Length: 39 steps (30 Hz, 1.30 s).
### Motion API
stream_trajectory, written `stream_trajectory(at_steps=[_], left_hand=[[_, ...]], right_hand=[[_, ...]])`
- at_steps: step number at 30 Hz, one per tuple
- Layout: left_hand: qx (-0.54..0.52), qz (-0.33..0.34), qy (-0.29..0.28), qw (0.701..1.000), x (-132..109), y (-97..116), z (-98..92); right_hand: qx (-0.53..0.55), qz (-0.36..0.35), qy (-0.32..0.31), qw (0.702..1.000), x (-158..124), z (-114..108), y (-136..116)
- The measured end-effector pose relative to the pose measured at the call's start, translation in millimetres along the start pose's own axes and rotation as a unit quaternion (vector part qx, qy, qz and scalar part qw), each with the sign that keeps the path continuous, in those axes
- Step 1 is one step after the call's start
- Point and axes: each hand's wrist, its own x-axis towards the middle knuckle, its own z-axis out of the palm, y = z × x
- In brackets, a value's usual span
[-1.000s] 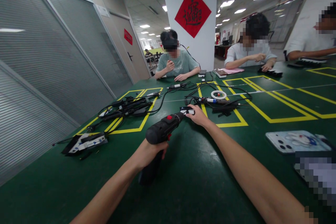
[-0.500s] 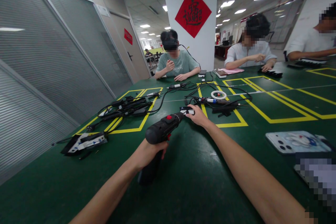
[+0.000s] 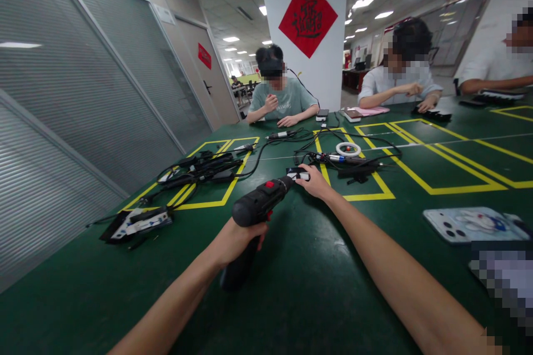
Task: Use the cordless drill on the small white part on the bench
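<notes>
A black cordless drill point(image 3: 259, 203) with red accents is gripped by the handle in my left hand point(image 3: 241, 241). Its chuck points away from me, and the front end reaches a small black-and-white block point(image 3: 298, 175). My right hand point(image 3: 315, 182) is closed around the right side of that block, fingers at its far edge and thumb on the near side. Whether the drill's tip touches the block, and what exactly sits at the tip, is too small to tell. The block rests on or just above the green table point(image 3: 291, 299).
Tangled black cables and adapters point(image 3: 204, 172) lie on the left, beside a flat black-and-white part point(image 3: 139, 223). A soldering-iron-like tool point(image 3: 339, 159) and a white tape ring point(image 3: 348, 149) lie beyond my right hand. A phone point(image 3: 474, 226) is at right. Several people sit across.
Both hands, the drill and the block hold nearly the same position. The whole view has shifted very slightly.
</notes>
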Motion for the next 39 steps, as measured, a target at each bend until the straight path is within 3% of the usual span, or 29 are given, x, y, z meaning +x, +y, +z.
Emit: stream_trajectory(at_steps=[33,39], left_hand=[[-0.017,-0.017,0.023,0.999,-0.3,-0.8,0.5],[-0.023,-0.029,0.001,0.999,-1.7,7.1,0.1]], right_hand=[[-0.001,-0.005,-0.005,1.000,0.5,-0.8,0.2],[0.002,-0.006,-0.004,1.000,0.9,-0.1,1.7]])
